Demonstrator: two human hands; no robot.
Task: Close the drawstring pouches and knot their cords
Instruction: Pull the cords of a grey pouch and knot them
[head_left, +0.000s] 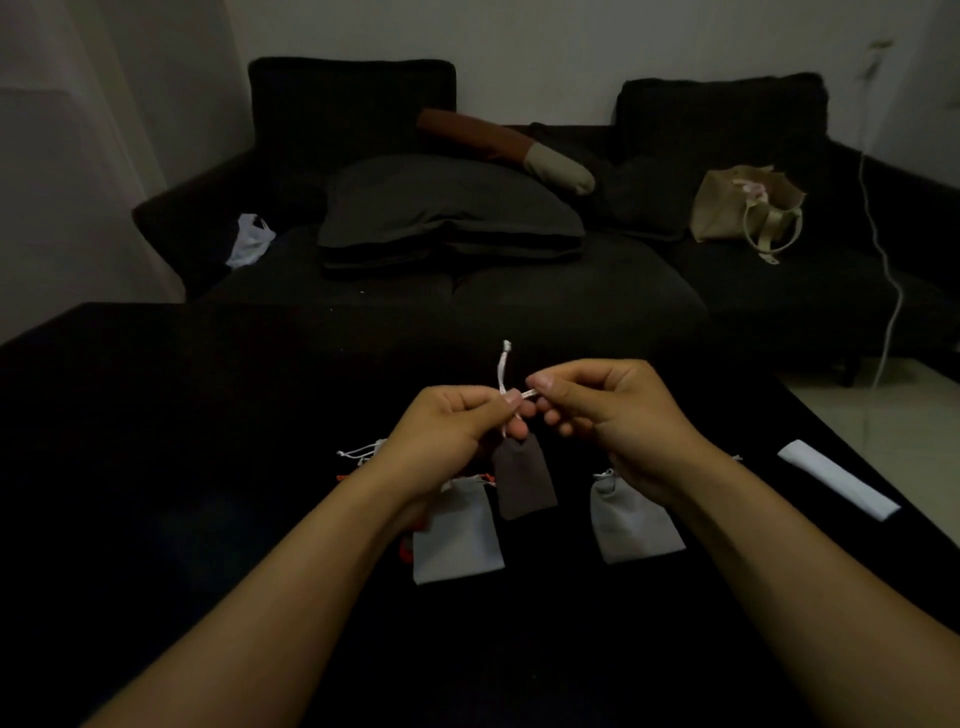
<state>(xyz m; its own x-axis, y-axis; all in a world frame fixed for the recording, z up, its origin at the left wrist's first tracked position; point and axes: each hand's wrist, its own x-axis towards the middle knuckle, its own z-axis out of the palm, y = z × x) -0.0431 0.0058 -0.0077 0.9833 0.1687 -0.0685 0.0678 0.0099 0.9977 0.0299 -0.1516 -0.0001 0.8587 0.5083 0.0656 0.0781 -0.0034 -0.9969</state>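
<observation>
**Dark pouch held up by its cord, two grey pouches on the table**

Item 1. Left hand (457, 421): raised above the black table (156, 467), fingers curled, thumb and forefinger pinching the white cord (503, 369) where it leaves the pouch neck. One cord end stands up above the fingers.

Item 2. Right hand (618, 405): level with the left and just beside it, fingers curled, thumb and forefinger pinching a short stretch of the same cord, which runs nearly level between the two hands.

Item 3. Dark brown pouch (523, 480): hangs from the cord below the left hand's fingers, mouth gathered narrow, body tilted slightly and lifted clear of the table (whether a knot is formed cannot be told).

Item 4. Left grey pouch (457, 535): lies flat on the table under the left wrist, its top partly hidden by the forearm. A bit of red-orange cord (485, 475) shows near its upper edge.

Item 5. Right grey pouch (636, 519): lies flat under the right wrist, well apart from the first grey one, with the dark pouch between them.

Item 6. White strip (839, 480): lies flat near the table's right edge.

Item 7. Dark sofa (519, 286): beyond the table, carrying a dark cushion (447, 208) and a beige tote bag (743, 208).
</observation>
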